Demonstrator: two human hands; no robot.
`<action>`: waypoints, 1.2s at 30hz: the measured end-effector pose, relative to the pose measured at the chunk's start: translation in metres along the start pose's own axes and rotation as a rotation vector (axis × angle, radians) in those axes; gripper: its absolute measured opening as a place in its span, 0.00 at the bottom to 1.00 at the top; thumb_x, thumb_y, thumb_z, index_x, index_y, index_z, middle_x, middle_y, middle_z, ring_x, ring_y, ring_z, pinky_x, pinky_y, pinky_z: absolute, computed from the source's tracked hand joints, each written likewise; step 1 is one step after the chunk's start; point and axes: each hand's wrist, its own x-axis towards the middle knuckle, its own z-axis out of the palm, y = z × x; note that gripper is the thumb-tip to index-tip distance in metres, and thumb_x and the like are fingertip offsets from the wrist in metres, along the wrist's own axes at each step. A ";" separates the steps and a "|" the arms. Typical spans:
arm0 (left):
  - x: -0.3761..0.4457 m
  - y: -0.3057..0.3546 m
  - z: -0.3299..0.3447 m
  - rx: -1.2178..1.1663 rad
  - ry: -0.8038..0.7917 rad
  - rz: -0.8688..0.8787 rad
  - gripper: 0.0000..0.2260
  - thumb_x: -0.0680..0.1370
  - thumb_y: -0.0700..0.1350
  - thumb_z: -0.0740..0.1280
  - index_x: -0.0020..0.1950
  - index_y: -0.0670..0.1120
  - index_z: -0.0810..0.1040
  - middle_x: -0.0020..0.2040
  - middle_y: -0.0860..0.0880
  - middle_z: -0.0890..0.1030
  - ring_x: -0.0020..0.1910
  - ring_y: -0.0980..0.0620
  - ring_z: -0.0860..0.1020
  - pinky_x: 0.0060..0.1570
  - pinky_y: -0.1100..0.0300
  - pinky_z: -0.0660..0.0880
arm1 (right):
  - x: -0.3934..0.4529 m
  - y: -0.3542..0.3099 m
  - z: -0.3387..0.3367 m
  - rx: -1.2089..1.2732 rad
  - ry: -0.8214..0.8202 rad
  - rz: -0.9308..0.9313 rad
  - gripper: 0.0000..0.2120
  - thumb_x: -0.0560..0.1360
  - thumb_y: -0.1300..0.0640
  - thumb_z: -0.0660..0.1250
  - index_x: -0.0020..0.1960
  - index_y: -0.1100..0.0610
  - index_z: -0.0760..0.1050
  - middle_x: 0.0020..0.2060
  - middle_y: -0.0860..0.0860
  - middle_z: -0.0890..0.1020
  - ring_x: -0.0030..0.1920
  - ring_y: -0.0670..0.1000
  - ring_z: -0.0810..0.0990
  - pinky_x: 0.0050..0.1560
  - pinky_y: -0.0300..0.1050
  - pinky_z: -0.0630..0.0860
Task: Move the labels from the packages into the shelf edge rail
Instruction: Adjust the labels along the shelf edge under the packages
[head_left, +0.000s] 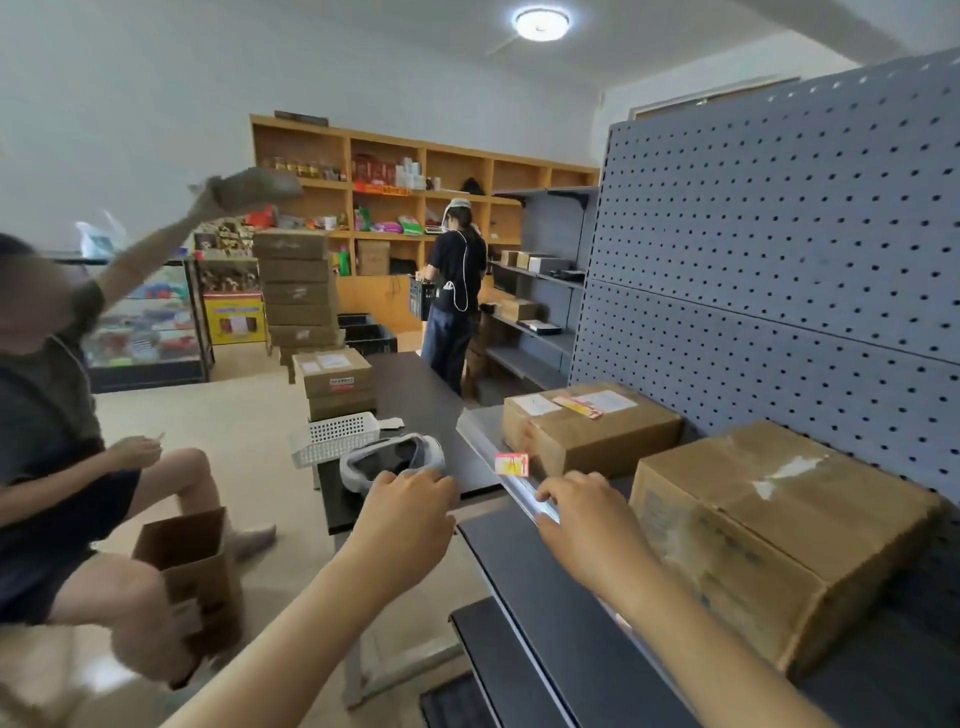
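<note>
While hands (498, 512) meet the slim rail (519, 486), a rect. label (511, 464) sits in it.

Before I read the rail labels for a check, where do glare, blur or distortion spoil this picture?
Head view: glare whitens the shelf edge rail under the right hand; the seated person's raised hand is motion-blurred; the wide lens curves the edges; the red label is too soft to read.
</note>
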 end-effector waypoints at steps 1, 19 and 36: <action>0.010 -0.007 0.005 0.000 -0.004 -0.003 0.11 0.78 0.50 0.61 0.59 0.52 0.75 0.57 0.51 0.78 0.55 0.48 0.76 0.54 0.54 0.68 | 0.014 -0.001 0.005 -0.007 -0.006 -0.002 0.10 0.76 0.53 0.63 0.57 0.51 0.76 0.54 0.50 0.79 0.53 0.53 0.73 0.50 0.46 0.71; 0.261 -0.094 0.075 -0.167 -0.024 0.358 0.12 0.80 0.48 0.59 0.63 0.55 0.72 0.62 0.54 0.76 0.59 0.53 0.75 0.59 0.58 0.67 | 0.211 0.057 0.064 -0.143 0.011 0.414 0.14 0.76 0.54 0.66 0.61 0.52 0.75 0.60 0.52 0.78 0.59 0.54 0.73 0.55 0.46 0.72; 0.386 -0.024 0.102 -0.304 0.016 0.601 0.12 0.79 0.47 0.60 0.62 0.53 0.74 0.59 0.54 0.78 0.55 0.54 0.77 0.59 0.58 0.69 | 0.259 0.134 0.068 -0.188 -0.201 0.639 0.10 0.79 0.53 0.57 0.53 0.56 0.75 0.54 0.53 0.74 0.51 0.55 0.73 0.49 0.48 0.71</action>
